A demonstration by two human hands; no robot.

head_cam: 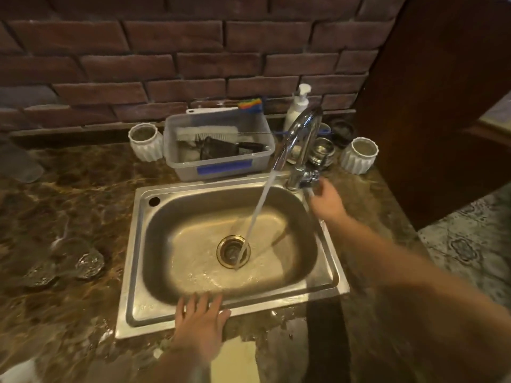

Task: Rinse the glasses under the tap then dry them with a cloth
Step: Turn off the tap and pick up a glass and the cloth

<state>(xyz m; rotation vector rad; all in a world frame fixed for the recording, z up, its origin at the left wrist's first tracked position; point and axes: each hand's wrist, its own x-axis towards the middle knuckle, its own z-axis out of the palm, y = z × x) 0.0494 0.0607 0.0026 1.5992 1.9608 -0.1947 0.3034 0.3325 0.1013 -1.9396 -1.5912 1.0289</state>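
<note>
Water runs from the chrome tap [301, 128] in a slanting stream into the steel sink [138, 261] and hits the drain [233, 251]. My right hand [327, 200] is at the tap's base, fingers closed around the blurred lever [309, 179]. My left hand [201, 320] lies flat on the sink's front rim, fingers spread, holding nothing. Two clear patterned glasses [90, 262] [38, 273] stand on the marble counter left of the sink. Another clear glass [322, 150] stands behind the tap. A pale flat piece [235, 360], perhaps a cloth, lies at the counter's front edge.
Behind the sink is a plastic tub [218, 158] with brushes, flanked by two white ribbed jars [145, 142] [359, 154]. A soap pump bottle [297, 106] stands by the brick wall. A dark wooden cabinet [431, 106] rises on the right. A blurred clear container [19, 161] sits far left.
</note>
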